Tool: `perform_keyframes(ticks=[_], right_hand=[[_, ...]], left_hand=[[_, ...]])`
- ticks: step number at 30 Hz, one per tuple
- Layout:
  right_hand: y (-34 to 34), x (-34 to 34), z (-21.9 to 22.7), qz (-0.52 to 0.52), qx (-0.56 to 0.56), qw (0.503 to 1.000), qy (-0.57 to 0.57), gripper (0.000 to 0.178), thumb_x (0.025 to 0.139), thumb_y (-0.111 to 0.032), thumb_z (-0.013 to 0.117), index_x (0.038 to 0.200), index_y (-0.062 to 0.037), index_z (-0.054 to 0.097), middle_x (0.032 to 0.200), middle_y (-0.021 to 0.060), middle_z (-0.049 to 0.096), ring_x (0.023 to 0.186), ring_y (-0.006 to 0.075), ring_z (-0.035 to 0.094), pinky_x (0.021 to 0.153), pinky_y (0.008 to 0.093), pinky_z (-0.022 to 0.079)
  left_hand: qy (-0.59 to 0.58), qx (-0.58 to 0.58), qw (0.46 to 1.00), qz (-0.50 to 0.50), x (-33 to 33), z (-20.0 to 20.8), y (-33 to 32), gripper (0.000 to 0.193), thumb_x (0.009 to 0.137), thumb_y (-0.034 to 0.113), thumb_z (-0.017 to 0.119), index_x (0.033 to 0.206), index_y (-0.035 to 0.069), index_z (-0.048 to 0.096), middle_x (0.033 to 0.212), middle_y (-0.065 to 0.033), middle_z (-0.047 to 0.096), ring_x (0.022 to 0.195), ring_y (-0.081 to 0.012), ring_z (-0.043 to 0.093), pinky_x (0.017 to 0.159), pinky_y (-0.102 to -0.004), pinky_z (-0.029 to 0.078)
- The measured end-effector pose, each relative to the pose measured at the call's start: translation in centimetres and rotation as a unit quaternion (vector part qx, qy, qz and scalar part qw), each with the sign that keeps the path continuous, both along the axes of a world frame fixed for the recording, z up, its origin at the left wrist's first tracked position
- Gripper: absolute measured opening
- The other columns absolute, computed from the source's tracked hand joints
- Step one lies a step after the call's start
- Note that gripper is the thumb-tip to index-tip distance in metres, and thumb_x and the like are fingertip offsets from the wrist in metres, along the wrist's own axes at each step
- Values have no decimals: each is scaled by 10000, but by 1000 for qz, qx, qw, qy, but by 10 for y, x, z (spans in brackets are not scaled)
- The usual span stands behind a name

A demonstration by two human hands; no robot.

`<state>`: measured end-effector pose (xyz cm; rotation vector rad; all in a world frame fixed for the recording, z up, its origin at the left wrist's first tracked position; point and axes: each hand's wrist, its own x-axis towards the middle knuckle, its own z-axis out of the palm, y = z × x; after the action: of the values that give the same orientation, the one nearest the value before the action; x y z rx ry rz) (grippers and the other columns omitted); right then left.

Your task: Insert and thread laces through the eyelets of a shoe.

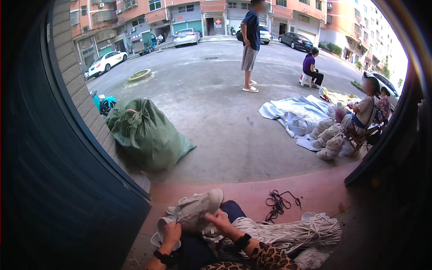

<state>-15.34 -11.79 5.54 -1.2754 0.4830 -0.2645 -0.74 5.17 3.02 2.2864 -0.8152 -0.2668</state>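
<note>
A beige-grey shoe [192, 210] lies over my lap, its pale rubber toe pointing up and to the right. My left hand [171, 234] is closed on the edge near the shoe's opening. Beside the sole and toe is my right hand [219, 222], its fingers apart and somewhat blurred; I make out nothing in it. A thick bundle of off-white shoelaces [292, 231] stretches across to the right of my right wrist. Below the bundle, another light-coloured shoe [311, 259] is partly visible. A white rounded piece [157, 240] sits under my left hand.
Black laces [279, 204] lie on the reddish doorstep [243, 189]. A full green sack [146, 135] stands outside on the left. At right, people sit near piled shoes [330, 140] and a pale blue cloth [288, 110]. One person [251, 45] stands farther off. A dark door [67, 157] flanks me.
</note>
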Motion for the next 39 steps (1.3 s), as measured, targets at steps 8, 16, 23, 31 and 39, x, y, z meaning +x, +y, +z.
perform_keyframes(ticks=[8,16,23,31,39], right_hand=[[-4,33,-86,-160,-184,967,-73,280,766,-61,561,1041,-11,556,895,181,622,767,319,592,639,408,443],[-15,-13,-49,11,333,941,-54,389,851,-122,566,1182,51,459,1125,123,560,1006,216,565,890,342,456],[-45,-38,-87,-82,418,903,-59,384,896,-178,502,1206,41,438,1143,150,553,1013,228,569,886,359,468],[-27,-16,-71,-67,318,945,40,244,908,-162,496,1091,1,502,997,95,608,855,154,611,762,297,510],[-28,-15,-87,-117,303,945,39,214,899,-135,506,1064,-2,535,953,87,630,804,142,622,720,275,506]], left_hand=[[-95,62,990,-86,36,14,-11,326,754,297,572,676,-19,587,684,-253,557,623,-374,579,557,-452,433],[78,34,994,-65,50,39,-25,312,752,205,603,594,-47,510,509,-131,450,492,-142,471,483,-335,386],[112,86,964,-226,-20,16,-1,118,735,109,568,717,-2,530,716,-169,589,649,-307,575,599,-373,448],[113,133,962,-208,-6,47,25,251,842,215,529,780,-24,571,721,-167,588,677,-299,585,600,-380,465],[-205,67,934,-286,-48,43,11,304,714,244,690,848,6,557,823,-122,567,797,-278,538,715,-356,436]])
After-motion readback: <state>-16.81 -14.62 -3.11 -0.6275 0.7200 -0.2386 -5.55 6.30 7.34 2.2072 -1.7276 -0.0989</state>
